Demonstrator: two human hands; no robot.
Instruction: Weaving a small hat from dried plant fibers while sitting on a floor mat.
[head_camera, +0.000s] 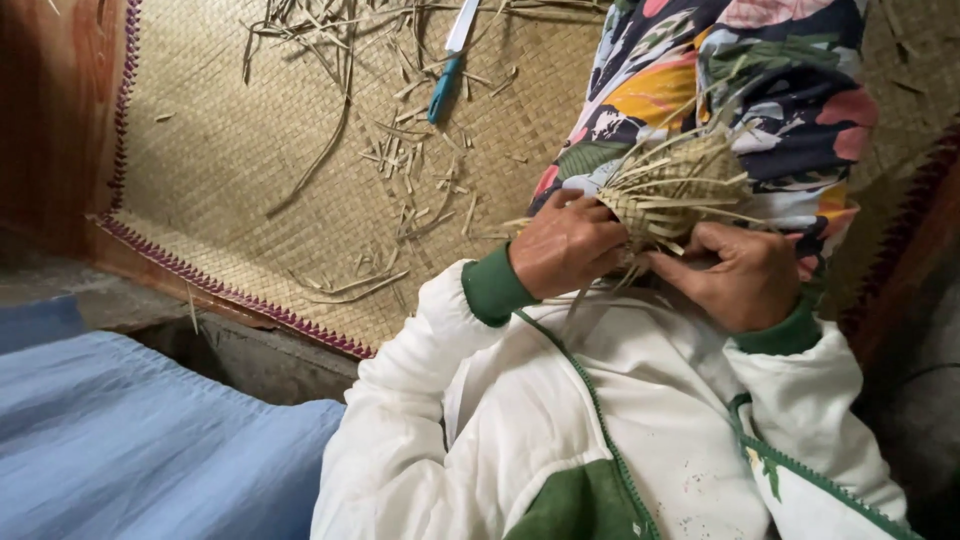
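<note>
Currently we grip woven straw piece (668, 190), left hand (565, 245) and right hand (745, 275) fingers pinched on base; body partly woven, loose strands above fingertips unwoven.

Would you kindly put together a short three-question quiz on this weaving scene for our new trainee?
1. True or false: both hands, the left hand and the right hand, touch the small half-woven pale straw piece with loose strip ends.
2. Multiple choice: the blue-handled knife with a pale blade lies A) on the woven straw mat with a purple stitched edge, B) on the person's lap, C) in the right hand.
3. Fill in: the cuffs of the white jacket are dark ____.

Key: 1 true; 2 A; 3 green.
</note>
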